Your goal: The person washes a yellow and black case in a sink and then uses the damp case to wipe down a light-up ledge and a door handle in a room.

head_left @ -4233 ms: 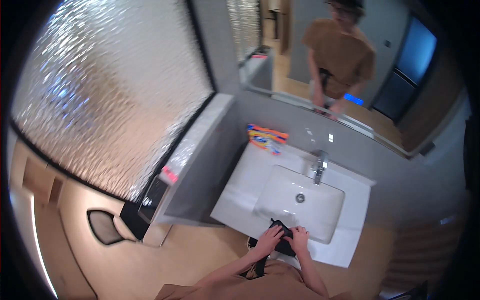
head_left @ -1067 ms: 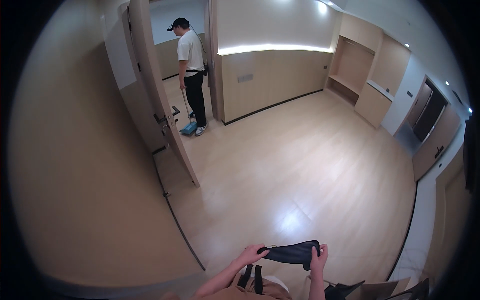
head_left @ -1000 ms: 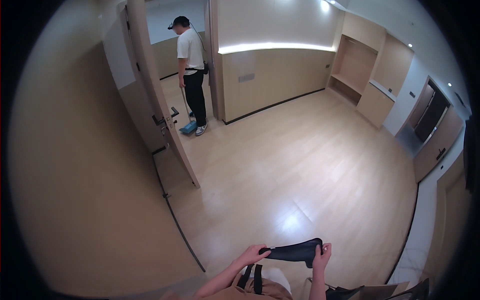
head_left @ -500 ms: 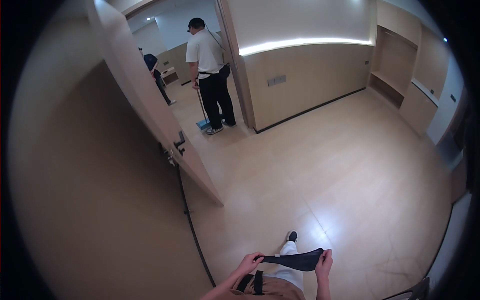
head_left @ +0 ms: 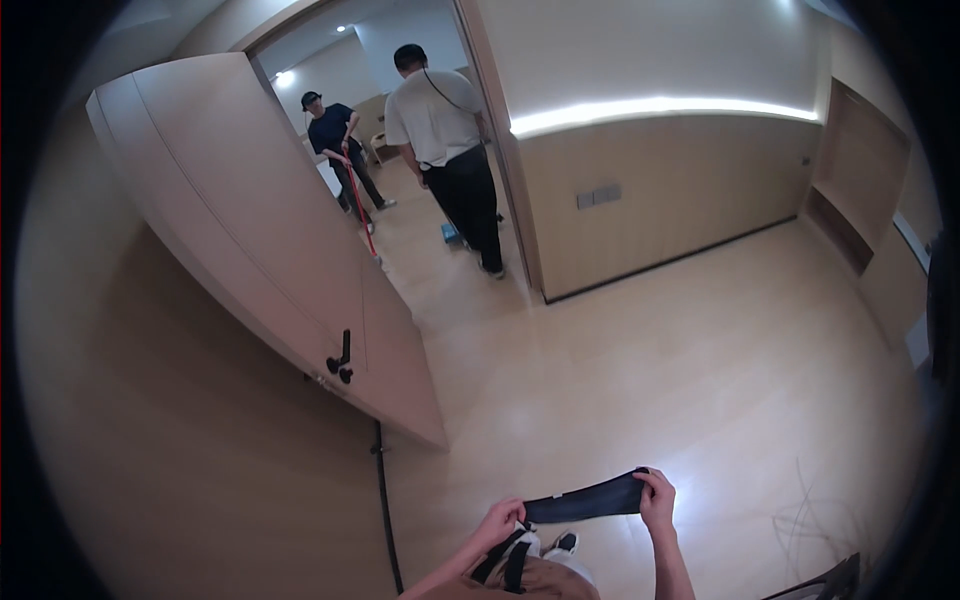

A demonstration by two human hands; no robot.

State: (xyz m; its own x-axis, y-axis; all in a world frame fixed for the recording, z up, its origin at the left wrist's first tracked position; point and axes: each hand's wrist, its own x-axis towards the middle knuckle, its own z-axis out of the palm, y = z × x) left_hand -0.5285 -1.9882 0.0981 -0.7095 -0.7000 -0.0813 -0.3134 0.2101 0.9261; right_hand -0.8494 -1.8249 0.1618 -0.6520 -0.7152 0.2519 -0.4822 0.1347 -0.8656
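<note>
A dark navy cloth band (head_left: 585, 502) is stretched between my two hands in front of my waist. It is wider toward the right and has a small pale tag on its upper edge. My left hand (head_left: 503, 520) pinches the narrower left end. The right end is gripped by my right hand (head_left: 656, 497), held a little higher. Below the cloth I see my brown top (head_left: 550, 580) with black straps (head_left: 515, 566), and a dark shoe (head_left: 566, 543) on the floor.
An open wooden door (head_left: 270, 220) with a black handle stands left. Through the doorway are a person in white (head_left: 435, 115) with a blue sweeping tool (head_left: 452, 234) and a person in navy holding a red pole (head_left: 360, 205). Panelled wall (head_left: 660, 190) and shelving (head_left: 860, 160) stand right.
The cloth band has risen and is stretched flatter between my hands. The view has shifted, showing more of the door's face. The person in navy now faces this way; the one in white has changed stance.
</note>
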